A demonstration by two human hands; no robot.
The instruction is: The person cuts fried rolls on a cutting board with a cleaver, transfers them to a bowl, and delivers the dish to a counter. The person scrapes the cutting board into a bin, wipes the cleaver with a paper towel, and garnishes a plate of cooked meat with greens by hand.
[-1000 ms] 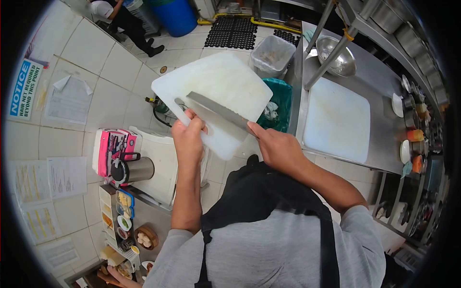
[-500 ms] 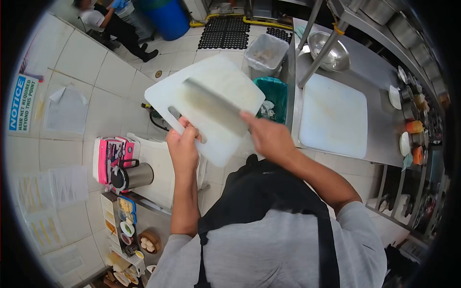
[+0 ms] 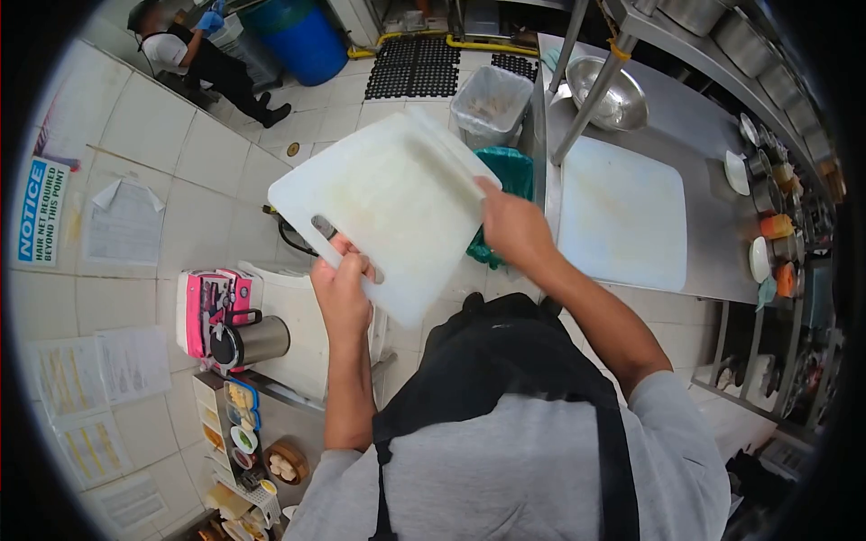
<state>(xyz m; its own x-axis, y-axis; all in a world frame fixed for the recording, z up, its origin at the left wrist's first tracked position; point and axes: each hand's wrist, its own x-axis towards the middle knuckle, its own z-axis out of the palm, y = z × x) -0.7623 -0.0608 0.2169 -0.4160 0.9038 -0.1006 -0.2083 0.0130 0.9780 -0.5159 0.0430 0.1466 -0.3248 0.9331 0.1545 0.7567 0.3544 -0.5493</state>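
Stretching along the right side is a steel counter [image 3: 708,194], with a metal post rising at its near-left edge. Farther away, at the upper left, stands a co-worker [image 3: 221,77] in dark clothes and a white shirt, beside a blue barrel [image 3: 302,45]. Between this barrel and the counter is a waste bin [image 3: 487,126] with a clear liner, and nearer is a green plastic liner [image 3: 511,169], partly covered by the things in hand.

Next in size comes the white cutting board [image 3: 379,203], which is held in the air in front of the person's black apron [image 3: 487,370], tilted, well apart from the counter. A second board [image 3: 622,216], also white, lies flat on the counter, and behind it is a steel bowl [image 3: 624,101].

The knife [image 3: 442,160] has a broad blade, placed along the right edge of the held board; because of blur, I cannot say surely whether it touches the surface.

The left hand [image 3: 345,293] has its grip closed around the handle bar of the board, with fingers passing through the slot. The right hand [image 3: 514,221] has its grip folded firmly around the knife's handle, which is hidden inside it.
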